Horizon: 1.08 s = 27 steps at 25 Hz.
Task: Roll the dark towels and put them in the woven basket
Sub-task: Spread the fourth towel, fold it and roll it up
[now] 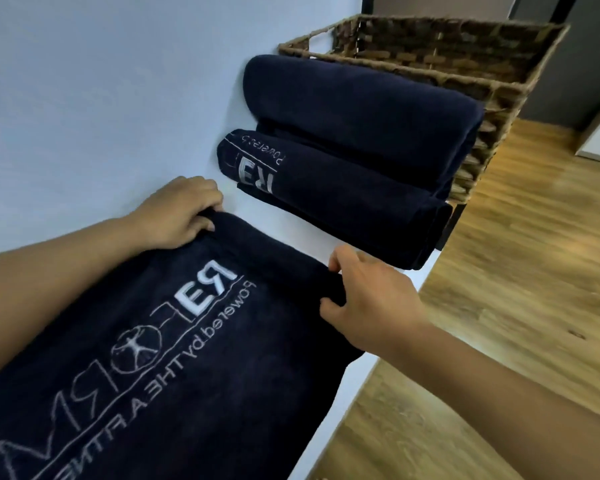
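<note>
Left hand (179, 213) and right hand (368, 296) each pinch the far edge of the flat navy towel (174, 358), lettered "Powered by THE A FITNE"; two rolled towels (354, 161) lie beyond it, against the woven basket (492, 84).

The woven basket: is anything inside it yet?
The woven basket shows only its woven inner walls; its floor is hidden by the near rim. Two rolled towels lie on the white surface outside it.

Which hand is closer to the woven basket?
The right hand, probably; it grips the flat towel's far edge on the basket's side. The left hand grips the same edge further from it.
</note>
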### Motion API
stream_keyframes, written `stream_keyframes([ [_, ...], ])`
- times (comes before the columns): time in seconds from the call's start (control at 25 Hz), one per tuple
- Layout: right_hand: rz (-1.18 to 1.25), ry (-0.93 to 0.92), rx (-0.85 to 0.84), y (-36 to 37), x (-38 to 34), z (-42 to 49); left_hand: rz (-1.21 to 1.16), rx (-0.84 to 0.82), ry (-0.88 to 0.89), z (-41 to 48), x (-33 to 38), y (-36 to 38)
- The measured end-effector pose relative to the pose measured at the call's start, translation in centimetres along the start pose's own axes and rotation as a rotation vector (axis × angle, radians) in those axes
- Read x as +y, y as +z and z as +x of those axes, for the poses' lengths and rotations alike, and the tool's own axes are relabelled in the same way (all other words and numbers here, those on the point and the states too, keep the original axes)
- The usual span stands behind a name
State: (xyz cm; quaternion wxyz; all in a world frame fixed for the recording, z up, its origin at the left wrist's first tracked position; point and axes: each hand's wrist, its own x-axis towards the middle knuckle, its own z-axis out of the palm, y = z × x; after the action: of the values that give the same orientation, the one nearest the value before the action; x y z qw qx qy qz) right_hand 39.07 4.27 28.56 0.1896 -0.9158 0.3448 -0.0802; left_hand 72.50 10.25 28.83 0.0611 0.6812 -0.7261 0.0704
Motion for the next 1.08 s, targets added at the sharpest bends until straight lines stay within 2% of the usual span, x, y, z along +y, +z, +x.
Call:
stream_keyframes([
  [0.08,-0.042,-0.118,0.102,1.0,-0.5,-0.6,0.060,0.144,0.005,-2.5,0.7,0.7],
  [0.16,-0.119,-0.240,0.167,2.3,-1.0,-1.3,0.067,0.219,0.005,-5.3,1.2,0.9],
  [0.32,-0.114,-0.445,0.138,3.1,-2.0,-2.9,0.027,0.213,-0.058,-9.4,1.5,0.1],
  [0.44,0.083,-0.405,-0.071,0.8,-2.5,-2.4,-0.051,0.030,-0.145,-7.6,1.3,-2.2],
  [0.56,0.263,-0.136,-0.342,-1.0,-2.2,-0.2,-0.023,-0.327,-0.265,-3.3,0.8,-3.9],
  [0.64,0.272,0.033,-0.466,-1.2,-2.4,0.6,0.011,-0.486,-0.251,-1.3,0.7,-4.1],
  [0.72,0.263,0.089,-0.490,-0.5,-2.5,0.4,0.123,-0.596,-0.173,-0.5,0.7,-3.9],
  [0.84,0.356,0.093,-0.388,0.5,-2.6,-0.9,0.184,-0.716,-0.038,0.2,1.2,-2.8],
  [0.92,0.405,0.093,-0.299,0.7,-1.9,-1.0,0.176,-0.610,0.031,0.8,1.3,-2.2],
  [1.08,0.097,0.013,-0.142,-0.4,0.0,0.9,0.011,-0.090,0.023,0.9,1.6,0.5],
])
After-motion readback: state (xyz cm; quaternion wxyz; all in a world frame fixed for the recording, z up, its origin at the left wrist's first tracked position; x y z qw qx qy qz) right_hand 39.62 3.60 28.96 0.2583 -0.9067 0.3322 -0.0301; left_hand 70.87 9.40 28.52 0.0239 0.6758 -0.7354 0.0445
